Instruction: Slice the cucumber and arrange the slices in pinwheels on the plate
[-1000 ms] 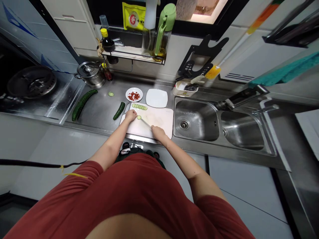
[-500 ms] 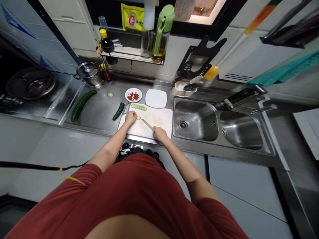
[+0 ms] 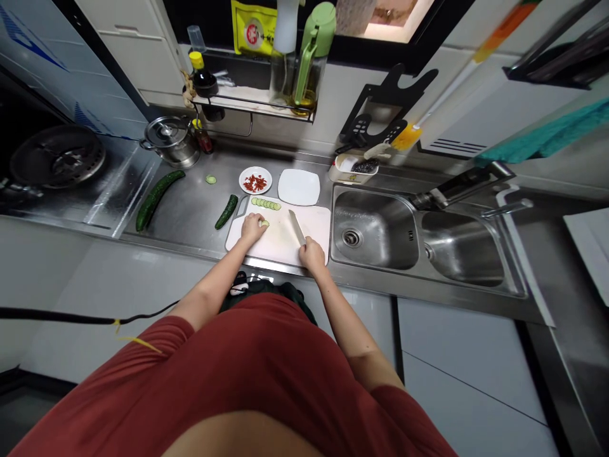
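My left hand [image 3: 254, 228] is closed at the left part of the white cutting board [image 3: 285, 244], its fingertips on a pale green cucumber slice [image 3: 264, 223]. Over the board's right side, my right hand [image 3: 312, 254] grips a knife [image 3: 297, 227] by its handle, blade pointing away from me and slightly left. A row of cucumber slices [image 3: 265, 204] lies along the board's far edge. To the left of the board rests a short piece of cucumber [image 3: 226, 212] with dark green skin.
Behind the board stand a plate of chopped red pieces [image 3: 255, 181] and a white square plate [image 3: 299, 187]. A long cucumber [image 3: 157, 200], a cucumber end [image 3: 210, 179] and a lidded pot [image 3: 171, 141] are farther left. The double sink [image 3: 375, 231] adjoins on the right.
My right hand has moved the knife right, away from the slice, and its blade has turned to point more forward. My left hand has shifted slightly right, its fingers now on the slice.
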`<action>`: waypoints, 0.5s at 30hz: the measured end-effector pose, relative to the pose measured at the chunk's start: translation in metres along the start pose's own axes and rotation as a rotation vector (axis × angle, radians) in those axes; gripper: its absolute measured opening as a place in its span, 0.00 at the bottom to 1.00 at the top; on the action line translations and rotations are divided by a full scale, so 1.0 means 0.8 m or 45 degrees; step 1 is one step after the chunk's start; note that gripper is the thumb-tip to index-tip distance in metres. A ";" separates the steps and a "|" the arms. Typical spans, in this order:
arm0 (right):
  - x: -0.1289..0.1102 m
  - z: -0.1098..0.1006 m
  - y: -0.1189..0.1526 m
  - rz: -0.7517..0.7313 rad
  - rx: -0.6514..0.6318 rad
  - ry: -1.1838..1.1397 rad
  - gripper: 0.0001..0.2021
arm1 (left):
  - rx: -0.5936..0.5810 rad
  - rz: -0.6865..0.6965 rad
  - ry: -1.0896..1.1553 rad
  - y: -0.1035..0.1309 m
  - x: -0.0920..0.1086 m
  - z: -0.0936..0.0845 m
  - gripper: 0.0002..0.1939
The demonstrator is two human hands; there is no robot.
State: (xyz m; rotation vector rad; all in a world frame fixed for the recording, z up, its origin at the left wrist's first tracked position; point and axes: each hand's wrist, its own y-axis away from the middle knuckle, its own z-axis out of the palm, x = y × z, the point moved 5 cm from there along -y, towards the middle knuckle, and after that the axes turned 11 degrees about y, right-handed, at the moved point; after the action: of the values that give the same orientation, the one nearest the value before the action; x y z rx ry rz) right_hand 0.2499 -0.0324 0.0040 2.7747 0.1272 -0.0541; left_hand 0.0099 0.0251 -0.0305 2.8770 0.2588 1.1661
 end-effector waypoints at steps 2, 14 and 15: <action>0.001 -0.002 -0.001 0.011 0.004 0.020 0.15 | -0.036 -0.089 0.085 -0.005 -0.005 0.003 0.07; 0.000 -0.008 -0.006 0.057 -0.073 0.057 0.15 | 0.267 -0.323 0.221 -0.051 -0.033 -0.033 0.12; 0.000 -0.008 -0.006 0.062 -0.085 0.059 0.15 | 0.274 -0.329 0.191 -0.053 -0.033 -0.036 0.12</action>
State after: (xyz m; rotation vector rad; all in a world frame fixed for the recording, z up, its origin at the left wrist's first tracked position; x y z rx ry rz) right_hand 0.2493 -0.0256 0.0079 2.7119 0.0723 0.0266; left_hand -0.0349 0.0613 -0.0313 2.8143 0.7804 1.3784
